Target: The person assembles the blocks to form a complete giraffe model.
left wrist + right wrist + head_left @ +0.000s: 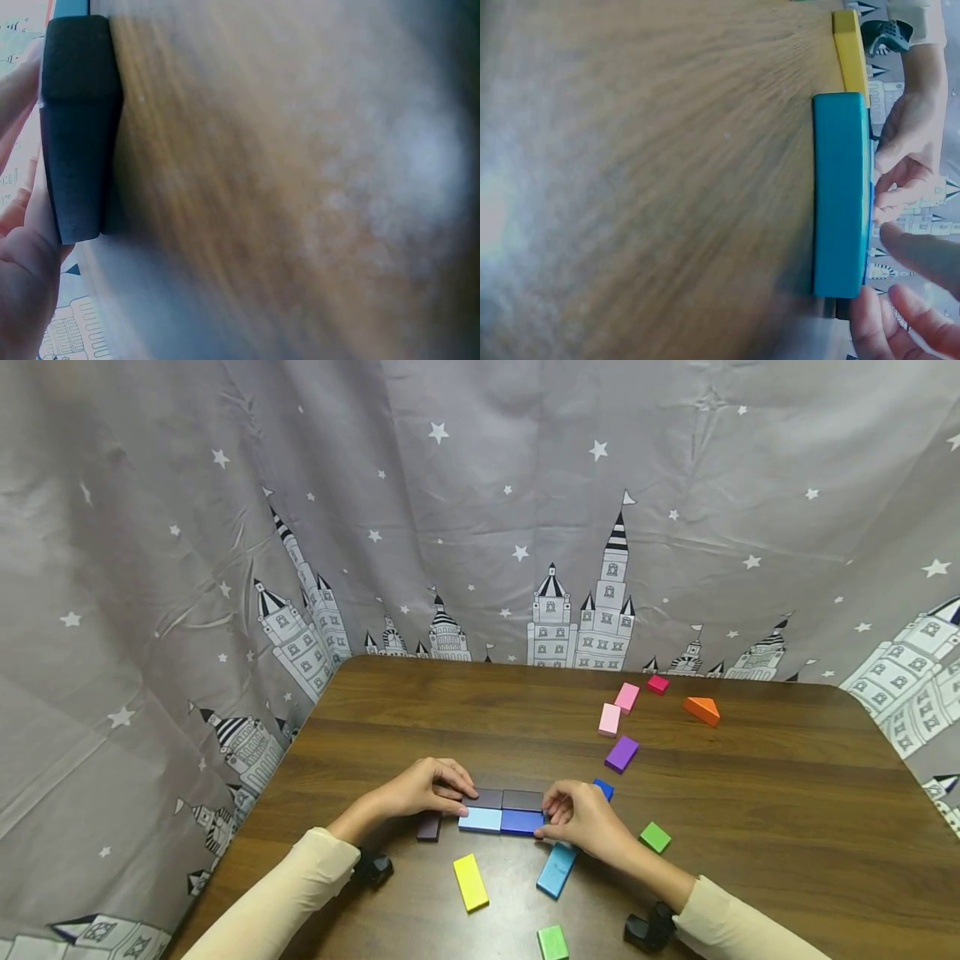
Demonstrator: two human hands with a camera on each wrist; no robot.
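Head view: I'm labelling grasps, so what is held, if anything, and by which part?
Left hand and right hand hold the four-block group by its left and right ends.
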